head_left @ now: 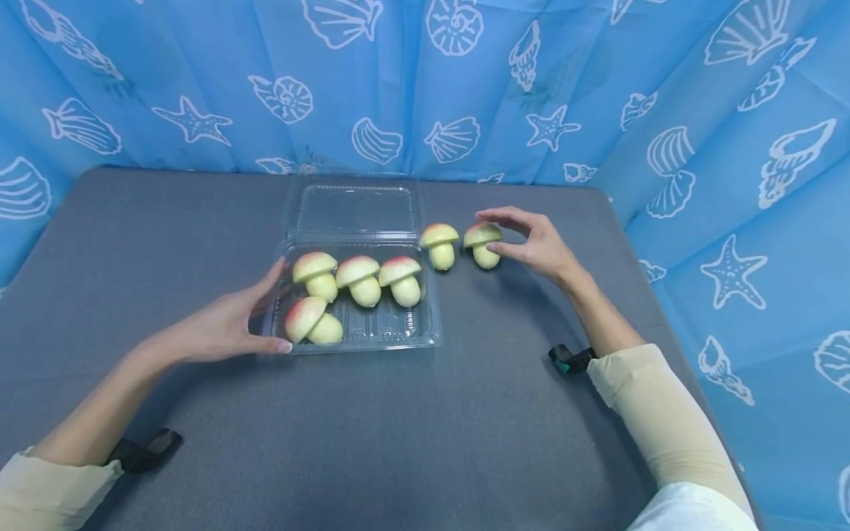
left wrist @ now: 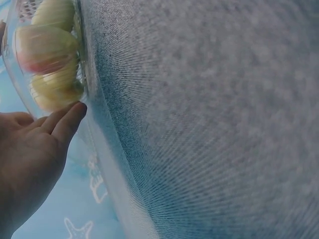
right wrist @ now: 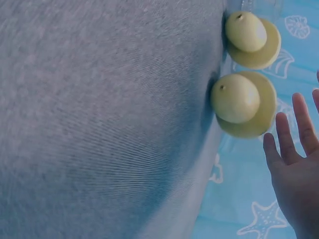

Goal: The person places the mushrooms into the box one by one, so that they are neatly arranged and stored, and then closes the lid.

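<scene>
A clear plastic clamshell box (head_left: 392, 328) stands with its lid folded back on the grey table, holding several mushroom-shaped pieces (head_left: 359, 281), pale yellow-green with reddish caps. My left hand (head_left: 226, 324) spans the box's left side, thumb at the front corner. In the left wrist view its straight fingertips (left wrist: 76, 113) are right at the box wall. Two more such pieces stand right of the box. Around the outer mushroom-shaped piece (head_left: 483, 245) my right hand (head_left: 541, 247) is spread; the right wrist view has its fingers (right wrist: 282, 137) straight and apart, beside the cap.
Next to the box's right wall stands the inner mushroom-shaped piece (head_left: 440, 247). The transparent lid (head_left: 355, 210) lies back toward a blue shell-patterned curtain (head_left: 412, 96), which borders the table (head_left: 398, 442) behind and on the right. Black wrist straps (head_left: 571, 359) sit by both sleeves.
</scene>
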`<state>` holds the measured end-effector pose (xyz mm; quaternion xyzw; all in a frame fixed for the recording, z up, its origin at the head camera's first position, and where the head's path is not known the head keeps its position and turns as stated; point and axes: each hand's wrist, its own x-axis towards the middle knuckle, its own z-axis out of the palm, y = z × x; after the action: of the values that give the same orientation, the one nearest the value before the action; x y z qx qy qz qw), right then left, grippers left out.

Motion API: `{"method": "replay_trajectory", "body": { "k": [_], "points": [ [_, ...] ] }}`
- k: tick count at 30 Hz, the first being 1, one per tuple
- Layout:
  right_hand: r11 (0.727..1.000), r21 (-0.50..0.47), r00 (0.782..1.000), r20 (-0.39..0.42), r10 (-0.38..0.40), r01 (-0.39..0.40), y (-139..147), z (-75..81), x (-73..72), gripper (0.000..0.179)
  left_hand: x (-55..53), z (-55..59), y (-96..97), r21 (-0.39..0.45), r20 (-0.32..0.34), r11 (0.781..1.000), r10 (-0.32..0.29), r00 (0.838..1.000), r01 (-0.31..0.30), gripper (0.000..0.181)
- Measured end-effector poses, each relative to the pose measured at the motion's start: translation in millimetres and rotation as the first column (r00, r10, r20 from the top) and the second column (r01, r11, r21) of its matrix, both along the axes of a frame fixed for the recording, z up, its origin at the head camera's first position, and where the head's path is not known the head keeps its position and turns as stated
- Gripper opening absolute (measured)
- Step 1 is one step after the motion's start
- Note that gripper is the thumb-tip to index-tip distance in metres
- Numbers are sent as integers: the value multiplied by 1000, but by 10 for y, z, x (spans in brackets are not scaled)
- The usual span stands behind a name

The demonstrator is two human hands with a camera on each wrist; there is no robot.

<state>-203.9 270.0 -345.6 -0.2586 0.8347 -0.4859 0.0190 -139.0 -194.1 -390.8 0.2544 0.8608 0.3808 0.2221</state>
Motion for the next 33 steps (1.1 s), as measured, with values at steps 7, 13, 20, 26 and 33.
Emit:
{"method": "replay_trajectory", "body": {
  "k": [7, 13, 20, 26, 33],
  "points": [
    [999, 0, 998, 37, -52, 52, 35, -74, -42, 43, 15, 24, -7, 18, 9, 1000, 1, 1000, -2, 123],
    [996, 15, 990, 109, -85, 84, 61, -167, -89, 47, -1, 27, -14, 16, 14, 1000, 4, 1000, -4, 124],
    [993, 89, 982, 164, -91, 78, 197, -460, -255, 59, -5, 8, -13, 17, 5, 1000, 2, 1000, -2, 124],
    [993, 104, 970, 230, -73, 50, 213, -519, -300, 70, 4, 11, -14, 23, 4, 1000, 5, 1000, -5, 123],
    [991, 128, 975, 215, -55, 28, 149, -477, -282, 77, 9, 21, -14, 23, 4, 1000, 0, 1000, 0, 123]
  ]
}}
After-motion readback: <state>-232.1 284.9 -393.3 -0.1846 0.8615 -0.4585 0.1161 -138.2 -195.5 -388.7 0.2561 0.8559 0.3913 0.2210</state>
